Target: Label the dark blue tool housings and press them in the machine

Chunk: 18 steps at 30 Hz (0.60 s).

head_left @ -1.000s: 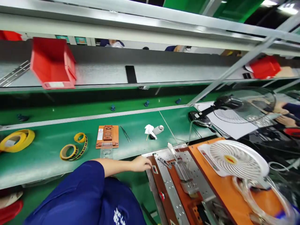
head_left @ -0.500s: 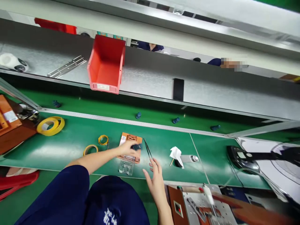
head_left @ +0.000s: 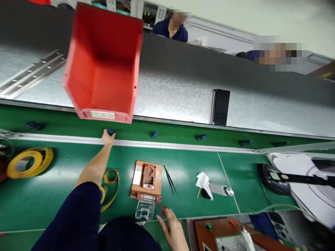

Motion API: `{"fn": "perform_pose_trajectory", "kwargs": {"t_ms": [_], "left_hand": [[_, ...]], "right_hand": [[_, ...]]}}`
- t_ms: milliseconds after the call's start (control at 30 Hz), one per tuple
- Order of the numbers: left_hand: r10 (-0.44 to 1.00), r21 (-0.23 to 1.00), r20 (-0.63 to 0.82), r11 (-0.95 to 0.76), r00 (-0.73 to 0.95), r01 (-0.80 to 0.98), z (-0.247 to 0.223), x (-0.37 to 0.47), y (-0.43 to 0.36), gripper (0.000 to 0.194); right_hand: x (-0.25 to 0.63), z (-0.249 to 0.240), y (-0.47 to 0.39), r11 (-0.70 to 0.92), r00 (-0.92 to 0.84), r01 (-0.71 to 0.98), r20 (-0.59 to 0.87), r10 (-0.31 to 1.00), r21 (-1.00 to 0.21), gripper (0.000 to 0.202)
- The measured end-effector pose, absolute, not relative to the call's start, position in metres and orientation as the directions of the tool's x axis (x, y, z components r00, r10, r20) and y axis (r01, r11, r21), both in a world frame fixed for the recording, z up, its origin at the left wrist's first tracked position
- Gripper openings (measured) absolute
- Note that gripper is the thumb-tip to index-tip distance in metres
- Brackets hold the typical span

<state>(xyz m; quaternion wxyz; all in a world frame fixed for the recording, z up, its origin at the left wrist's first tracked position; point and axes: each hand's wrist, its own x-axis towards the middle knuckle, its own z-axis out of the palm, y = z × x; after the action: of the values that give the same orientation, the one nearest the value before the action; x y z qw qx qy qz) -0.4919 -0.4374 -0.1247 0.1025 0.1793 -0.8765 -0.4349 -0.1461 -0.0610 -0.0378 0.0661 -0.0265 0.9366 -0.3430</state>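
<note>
The left hand point(head_left: 108, 137) is stretched far fwd to approx. 11 o'clock from the orange fixture point(head_left: 146, 180), and its fingertips are closed around a small dark blue part point(head_left: 111, 131) that sits on the green conveyor belt point(head_left: 65, 125), just behind the metal rail point(head_left: 183, 144) and below the red bin point(head_left: 104, 66). The part is pinched, not yet lifted as far as can be seen. More parts of the same kind are spaced along the belt toward 3 o'clock, e.g. one point(head_left: 154, 134) and another point(head_left: 201, 137).

The right hand point(head_left: 172, 232) is held at 6 o'clock near the bench edge, fingers spread and loose, nothing is gripped; it is just beside the clear plastic tab point(head_left: 144, 210) at the fixture's near end.

Handling, as a judgement: the blue part is probably very light and rigid or slightly rubbery, so a two-finger pinch at its sides is enough; it is small and can be dropped or rolled easily if squeezed off-centre. Its exact shape is too small to be told.

At 3 o'clock of the fixture the tweezers point(head_left: 170, 180) are lying, then a white tissue point(head_left: 204, 182) with a small bottle point(head_left: 220, 190). At 9 o'clock yellow tape rolls point(head_left: 108, 188) are partly hidden by the blue sleeve point(head_left: 70, 219).
</note>
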Motion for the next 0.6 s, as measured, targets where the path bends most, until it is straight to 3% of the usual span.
{"fn": "perform_pose_trajectory", "kwargs": {"t_ms": [133,233,333,400,433,600], "left_hand": [[-0.615,0.811,0.024,0.474,-0.788,-0.344,-0.132,-0.486,-0.423,0.075],[-0.655,0.854,0.086,0.436,-0.75,-0.283,-0.131,-0.478,-0.393,0.097],[-0.43,0.939,0.03,0.322,-0.902,-0.122,-0.133,-0.485,-0.335,0.078],[-0.253,0.965,-0.032,0.243,-0.967,-0.096,-0.139,-0.501,-0.286,0.06],[-0.194,0.975,-0.063,0.196,-0.979,-0.102,-0.142,-0.511,-0.262,0.06],[-0.071,0.969,-0.238,-0.087,-0.969,-0.232,-0.148,-0.548,-0.186,0.053]], "right_hand": [[-0.154,-0.03,-0.062,0.773,-0.984,0.079,-0.173,-0.039,-0.63,0.036],[-0.154,-0.031,-0.062,0.774,-0.977,0.131,-0.211,-0.004,-0.62,0.031],[-0.151,-0.033,-0.064,0.77,-0.967,0.173,-0.255,0.014,-0.614,0.026],[-0.148,-0.033,-0.066,0.763,-0.959,0.2,-0.281,0.024,-0.615,0.023],[-0.147,-0.033,-0.066,0.759,-0.957,0.211,-0.29,0.031,-0.616,0.022],[-0.132,-0.029,-0.063,0.744,-0.951,0.263,-0.294,0.094,-0.614,0.024]]}}
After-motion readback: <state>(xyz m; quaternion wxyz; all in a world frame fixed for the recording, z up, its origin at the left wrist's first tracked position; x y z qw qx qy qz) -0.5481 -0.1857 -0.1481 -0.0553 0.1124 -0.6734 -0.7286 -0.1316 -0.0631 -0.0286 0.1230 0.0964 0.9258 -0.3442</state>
